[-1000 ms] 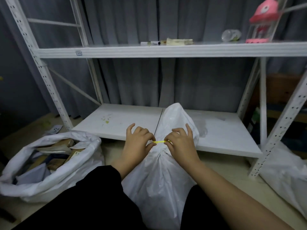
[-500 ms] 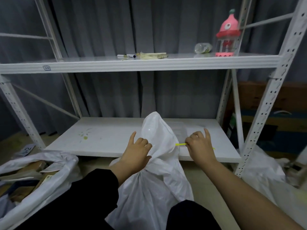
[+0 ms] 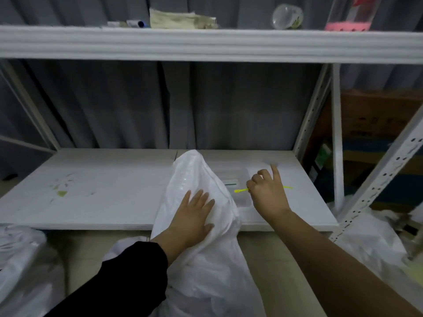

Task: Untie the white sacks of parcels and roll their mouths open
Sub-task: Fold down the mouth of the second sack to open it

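Head view | left hand [image 3: 194,216] flat, fingers straight, pressing white sack [image 3: 199,184] standing against lower shelf [image 3: 103,191] | right hand [image 3: 267,193] pinching yellow tie [image 3: 241,190] above shelf, clear of sack

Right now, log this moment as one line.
left hand: flat on white sack | right hand: pinches yellow tie, clear of sack, above lower shelf | sack mouth: not yet rolled

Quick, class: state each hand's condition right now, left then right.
Left hand: open, fingers flat on the white plastic sack.
Right hand: closed, pinching the thin yellow plastic tie.
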